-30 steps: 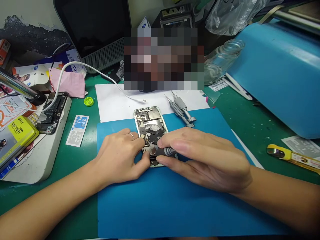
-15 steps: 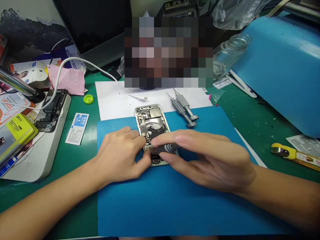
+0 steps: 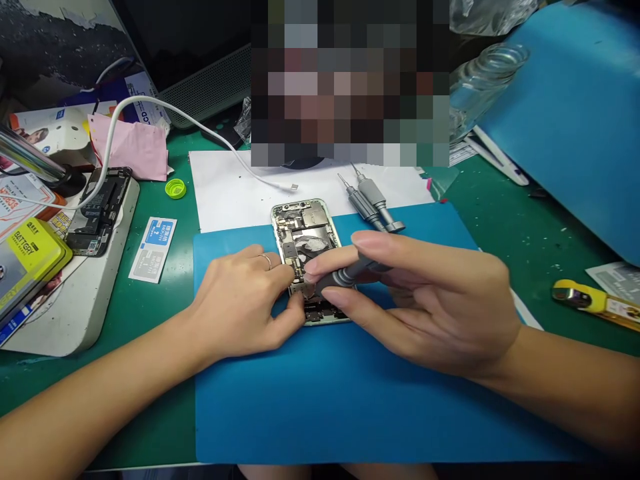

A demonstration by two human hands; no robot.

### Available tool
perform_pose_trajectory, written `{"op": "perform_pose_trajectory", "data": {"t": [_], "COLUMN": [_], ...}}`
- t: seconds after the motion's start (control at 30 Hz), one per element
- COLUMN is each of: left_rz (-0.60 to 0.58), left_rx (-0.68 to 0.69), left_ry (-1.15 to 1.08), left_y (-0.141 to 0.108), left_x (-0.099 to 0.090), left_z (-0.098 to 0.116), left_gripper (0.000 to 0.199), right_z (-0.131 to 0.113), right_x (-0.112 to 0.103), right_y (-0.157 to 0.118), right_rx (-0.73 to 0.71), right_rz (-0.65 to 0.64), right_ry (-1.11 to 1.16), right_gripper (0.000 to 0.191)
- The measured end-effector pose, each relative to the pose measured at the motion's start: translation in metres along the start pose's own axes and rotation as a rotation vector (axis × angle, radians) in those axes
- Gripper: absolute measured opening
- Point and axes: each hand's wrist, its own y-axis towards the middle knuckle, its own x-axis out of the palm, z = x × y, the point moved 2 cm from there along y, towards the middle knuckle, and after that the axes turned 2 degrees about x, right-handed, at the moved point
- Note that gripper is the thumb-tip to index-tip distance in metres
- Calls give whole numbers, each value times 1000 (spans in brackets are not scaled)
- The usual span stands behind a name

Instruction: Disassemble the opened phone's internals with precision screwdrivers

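An opened phone with its inner parts bare lies on the blue mat. My left hand, with a ring on one finger, presses its thumb and fingertips against the phone's lower left edge. Between the fingers of my right hand is a dark grey screwdriver, held tilted over the lower part of the phone. Its tip is hidden by the fingers. Two more grey screwdrivers lie beyond the phone.
A white cable arches across the left and ends on white paper. At the left are another opened phone and a yellow battery box. A glass jar and a yellow cutter are at the right.
My right hand has raised and tilted the screwdriver, so more of its handle shows. My left hand stays at the phone's edge. The view has shifted slightly.
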Motion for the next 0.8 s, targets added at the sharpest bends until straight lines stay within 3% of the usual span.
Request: {"op": "perform_pose_trajectory", "data": {"t": [0.1, 0.2, 0.33, 0.8], "left_rz": [1, -5, -7, -7], "left_rx": [6, 6, 7, -3], "left_ry": [0, 5, 10, -14], "left_y": [0, 0, 0, 0], "left_x": [0, 0, 0, -1], "left_z": [0, 0, 0, 1], "left_gripper": [26, 27, 28, 28], "right_z": [-4, -7, -6, -6], "right_x": [-3, -4, -3, -6], "right_y": [6, 8, 5, 9], "right_rx": [-98, -158, -165, -192], "right_rz": [-69, -109, -54, -90], "right_ry": [-79, -102, -97, -101], "right_gripper": [78, 64, 43, 41]}}
